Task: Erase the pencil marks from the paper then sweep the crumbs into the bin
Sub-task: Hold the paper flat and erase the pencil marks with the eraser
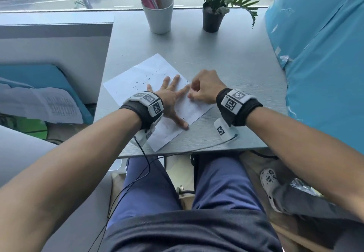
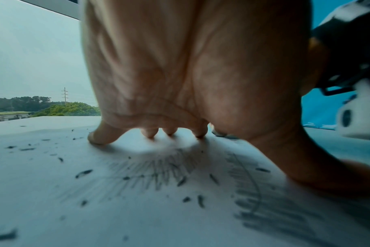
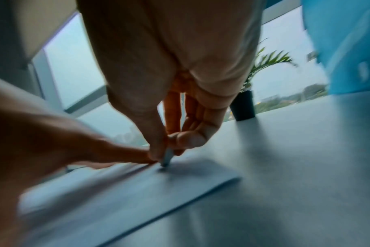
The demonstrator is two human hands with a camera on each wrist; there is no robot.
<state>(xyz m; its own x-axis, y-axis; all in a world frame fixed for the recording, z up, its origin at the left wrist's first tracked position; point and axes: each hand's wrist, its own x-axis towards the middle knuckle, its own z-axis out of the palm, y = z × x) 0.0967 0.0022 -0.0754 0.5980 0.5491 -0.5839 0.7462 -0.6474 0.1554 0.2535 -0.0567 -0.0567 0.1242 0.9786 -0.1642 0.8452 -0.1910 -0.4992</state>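
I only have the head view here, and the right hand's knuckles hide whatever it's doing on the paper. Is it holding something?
Observer: Yes. In the right wrist view the right hand pinches a small grey eraser, its tip down on the paper.
Operator: Are there pencil marks left under the left hand?
Observer: Yes. The left wrist view shows grey scribbles on the sheet below the left hand's palm, which is arched clear of the paper.
Operator: Do the crumbs reach that area too?
Observer: Yes, dark crumbs lie scattered among those scribbles, not only on the sheet's far part.
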